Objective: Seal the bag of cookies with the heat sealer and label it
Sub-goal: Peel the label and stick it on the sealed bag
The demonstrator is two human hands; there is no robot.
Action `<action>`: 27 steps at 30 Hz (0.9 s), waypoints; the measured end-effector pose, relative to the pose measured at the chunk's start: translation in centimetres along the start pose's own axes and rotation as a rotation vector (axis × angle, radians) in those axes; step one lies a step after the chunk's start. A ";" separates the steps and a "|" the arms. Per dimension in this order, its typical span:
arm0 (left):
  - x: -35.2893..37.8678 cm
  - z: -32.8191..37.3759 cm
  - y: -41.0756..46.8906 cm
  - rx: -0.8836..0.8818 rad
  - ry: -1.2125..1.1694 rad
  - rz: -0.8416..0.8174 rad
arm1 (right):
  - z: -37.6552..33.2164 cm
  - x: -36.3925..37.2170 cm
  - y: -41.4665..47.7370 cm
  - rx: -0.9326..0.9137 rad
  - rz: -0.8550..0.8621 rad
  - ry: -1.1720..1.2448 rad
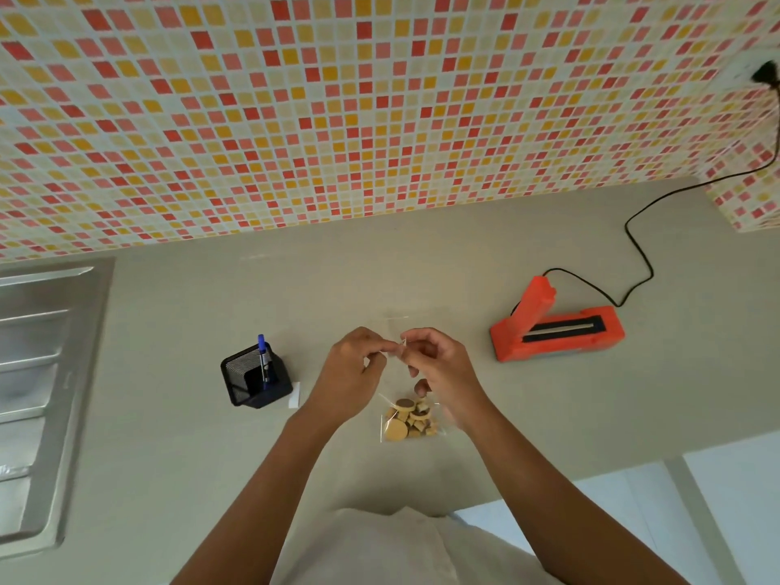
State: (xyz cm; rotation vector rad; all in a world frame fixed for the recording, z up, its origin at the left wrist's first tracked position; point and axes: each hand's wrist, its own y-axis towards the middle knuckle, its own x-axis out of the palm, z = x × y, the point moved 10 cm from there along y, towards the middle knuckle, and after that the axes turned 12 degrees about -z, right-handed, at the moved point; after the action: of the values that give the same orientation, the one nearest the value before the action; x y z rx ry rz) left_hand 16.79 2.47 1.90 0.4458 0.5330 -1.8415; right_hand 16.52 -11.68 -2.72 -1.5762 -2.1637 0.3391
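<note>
Left fingers: the left hand (353,365) has thumb and fingertips pressed together, pinching the clear top edge of the bag of cookies (410,420)
Right fingers: the right hand (439,369) pinches the same top edge just beside the left fingertips, the other fingers curled in
Bag position: the bag hangs down from both pinches, its mouth at the fingertips and its filled lower part below and between the 2 wrists, over the bench (169,339); whether its bottom touches the bench cannot be told
Bag contents: round tan cookies (396,429) heaped in the lower part, some showing a darker face; the upper part of the bag is clear and flat
Pen holder: a black mesh pen holder (253,380) stands on the bench to the left of the left hand, apart from it
Pen holder contents: 1 blue pen (264,358) stands upright inside, cap up
Label: a small white label (294,394) lies flat on the bench, touching the right side of the pen holder
Heat sealer: an orange heat sealer (553,327) sits to the right of the right hand, well apart, its arm raised and the sealing strip exposed
Cord: a black cord (637,247) runs from the sealer back to a wall socket (759,76) on the tiled wall
Sink: a steel drainer (38,373) at the far left edge
</note>
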 end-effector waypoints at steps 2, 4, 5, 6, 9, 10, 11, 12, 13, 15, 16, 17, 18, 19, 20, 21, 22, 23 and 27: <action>0.8 -0.4 0.5 -0.014 0.024 0.018 | 0.7 -1.2 0.4 0.031 0.024 -0.015; 1.1 -1.4 0.8 -0.085 -0.018 0.074 | 1.4 -2.6 0.7 0.066 0.068 -0.008; 1.3 -2.2 1.0 -0.146 -0.056 0.099 | 1.8 -3.3 0.8 0.080 0.086 0.001; 1.7 -3.2 1.1 -0.219 -0.105 0.109 | 2.1 -3.8 1.0 0.092 0.096 0.010; 4.0 -6.2 1.7 -0.410 -0.291 0.048 | 3.1 -5.0 1.6 0.129 0.092 -0.008; 4.9 -6.9 1.8 -0.449 -0.361 0.020 | 3.4 -5.3 1.9 0.145 0.084 -0.025; 5.8 -7.3 1.9 -0.474 -0.406 -0.005 | 3.7 -5.5 2.2 0.163 0.073 -0.043; 6.5 -7.5 2.0 -0.486 -0.431 -0.019 | 4.1 -5.6 2.4 0.182 0.061 -0.060; 7.0 -7.7 2.1 -0.492 -0.433 -0.023 | 4.5 -5.8 2.7 0.200 0.047 -0.074; 7.8 -8.4 2.3 -0.509 -0.424 -0.016 | 5.2 -6.0 3.2 0.232 0.019 -0.096; 8.1 -8.8 2.3 -0.524 -0.415 -0.014 | 5.7 -6.1 3.4 0.248 0.009 -0.112; 8.4 -9.3 2.3 -0.547 -0.405 -0.017 | 6.0 -6.3 3.6 0.262 0.003 -0.135; 8.7 -9.9 2.3 -0.572 -0.398 -0.026 | 6.5 -6.5 3.8 0.277 0.000 -0.164; 9.0 -10.3 2.2 -0.596 -0.384 -0.037 | 6.9 -6.7 4.0 0.293 -0.001 -0.192; 9.3 -10.7 2.2 -0.614 -0.364 -0.046 | 7.3 -6.8 4.2 0.308 -0.001 -0.216; 9.4 -11.0 2.1 -0.625 -0.343 -0.052 | 7.7 -6.9 4.4 0.316 0.001 -0.238; 9.4 -11.3 2.1 -0.631 -0.327 -0.051 | 7.9 -7.0 4.7 0.316 0.005 -0.269; 9.4 -11.5 2.1 -0.633 -0.315 -0.048 | 8.0 -7.1 4.9 0.309 0.010 -0.311; 9.2 -12.2 2.5 -0.637 -0.263 -0.037 | 7.9 -7.0 5.8 0.273 0.016 -0.462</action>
State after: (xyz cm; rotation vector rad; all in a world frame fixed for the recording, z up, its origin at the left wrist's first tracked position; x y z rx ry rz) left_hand 16.75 1.43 -13.55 -0.2320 0.9002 -1.6197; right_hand 19.33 -15.96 -13.66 -1.4646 -2.3026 1.0452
